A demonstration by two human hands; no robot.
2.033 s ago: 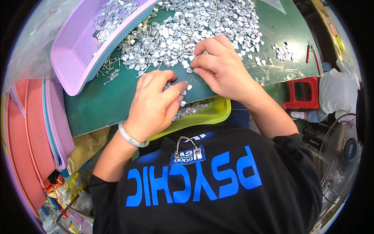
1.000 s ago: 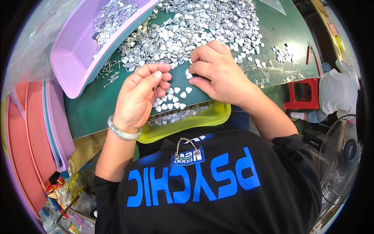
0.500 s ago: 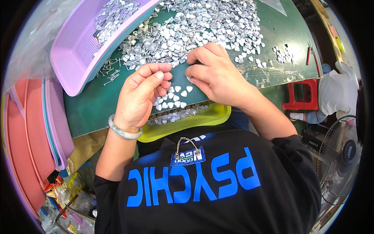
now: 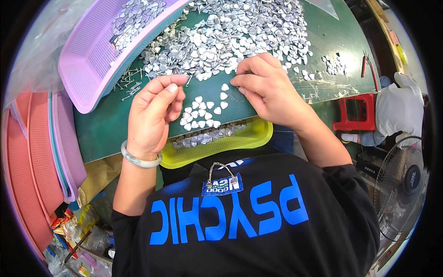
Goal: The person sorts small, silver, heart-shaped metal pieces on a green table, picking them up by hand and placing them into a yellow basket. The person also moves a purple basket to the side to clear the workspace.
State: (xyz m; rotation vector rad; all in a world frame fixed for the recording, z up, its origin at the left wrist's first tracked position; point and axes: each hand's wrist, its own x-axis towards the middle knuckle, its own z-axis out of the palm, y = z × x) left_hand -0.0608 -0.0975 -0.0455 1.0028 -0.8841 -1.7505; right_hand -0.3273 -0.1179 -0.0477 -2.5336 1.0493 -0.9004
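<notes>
My left hand [image 4: 158, 104], a pale bangle on its wrist, is closed with thumb and fingers curled together. A thin metal piece [image 4: 188, 81] shows by its index fingertip; whether it is held I cannot tell. Several small silver heart-shaped pieces [image 4: 201, 112] lie in a loose cluster between my hands. Beside the right fingertips lies a single silver heart [image 4: 224, 87]. My right hand [image 4: 260, 85] is bent into a pinch at the near edge of a big heap of silver hearts [image 4: 217, 41]; anything between its fingertips is hidden.
At the far left a purple basket [image 4: 76, 87] holds more pieces, with loose metal pins [image 4: 131, 87] beside it. A yellow-green basket [image 4: 221, 147] with pieces sits below the green table's [image 4: 101, 138] near edge. Red-handled pliers [image 4: 364, 67] lie right, near a red stool [image 4: 355, 113] and fan [image 4: 406, 184].
My hands have moved apart: the left to the left, the right slightly to the right. Hearts near the right fingertips now show in the open on the table.
</notes>
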